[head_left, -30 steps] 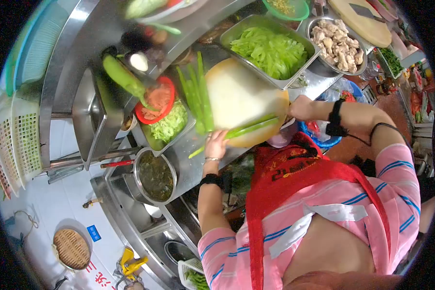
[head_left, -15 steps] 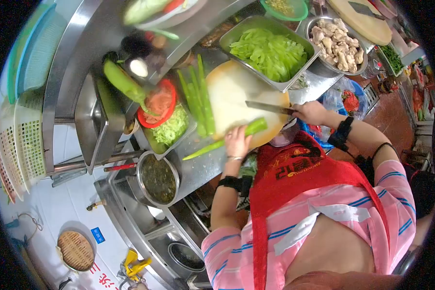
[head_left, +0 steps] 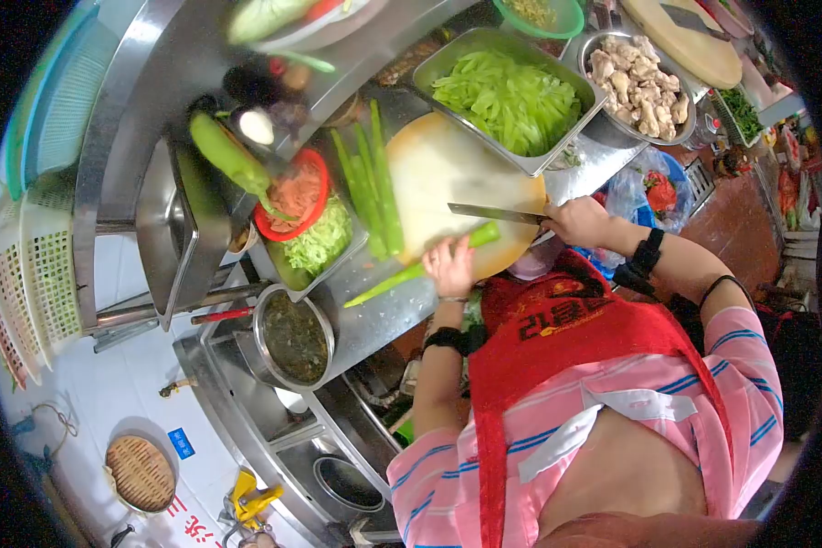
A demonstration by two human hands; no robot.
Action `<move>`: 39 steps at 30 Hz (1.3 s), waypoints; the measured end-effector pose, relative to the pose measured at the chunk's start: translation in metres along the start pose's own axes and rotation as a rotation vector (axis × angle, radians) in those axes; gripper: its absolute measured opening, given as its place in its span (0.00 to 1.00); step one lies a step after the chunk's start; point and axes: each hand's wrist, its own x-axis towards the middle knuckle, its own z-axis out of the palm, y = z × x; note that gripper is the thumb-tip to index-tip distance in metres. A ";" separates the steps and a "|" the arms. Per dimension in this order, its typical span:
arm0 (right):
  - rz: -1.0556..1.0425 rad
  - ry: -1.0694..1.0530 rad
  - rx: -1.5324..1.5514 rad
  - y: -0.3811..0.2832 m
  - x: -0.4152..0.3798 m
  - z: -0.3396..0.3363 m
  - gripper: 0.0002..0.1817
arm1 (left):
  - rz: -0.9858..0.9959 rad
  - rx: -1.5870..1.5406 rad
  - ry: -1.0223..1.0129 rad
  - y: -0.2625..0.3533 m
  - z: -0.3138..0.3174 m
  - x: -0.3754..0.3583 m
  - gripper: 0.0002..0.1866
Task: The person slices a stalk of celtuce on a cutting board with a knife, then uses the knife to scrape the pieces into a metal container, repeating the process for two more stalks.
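My left hand (head_left: pixel 449 267) presses its closed fingers on a green celery stalk (head_left: pixel 487 235), whose wide end lies on the round pale cutting board (head_left: pixel 447 173). The thin end of the stalk reaches left over the steel counter. In my right hand (head_left: pixel 577 222) is a knife (head_left: pixel 498 214), gripped by the handle, its blade pointing left low over the board just beyond the stalk. Several more celery stalks (head_left: pixel 388 196) lie along the board's left edge. A steel tray (head_left: pixel 557 164) of sliced green pieces stands at the board's far right edge.
Left of the stalks are a red basin (head_left: pixel 324 187) of pinkish shreds and a container (head_left: pixel 361 239) of light green shreds. A steel pot (head_left: pixel 331 352) of dark contents sits nearer. Beyond the tray is a bowl (head_left: pixel 685 132) of pale meat chunks. A raised steel shelf (head_left: pixel 356 68) runs behind.
The knife and my right hand have shifted slightly left and toward me, and the blade now shows sharply. My left hand stays on the celery stalk. The whole view has shifted slightly.
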 end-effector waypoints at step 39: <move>0.018 -0.020 0.004 -0.001 0.007 0.018 0.18 | 0.057 -0.175 0.162 0.000 0.018 0.001 0.11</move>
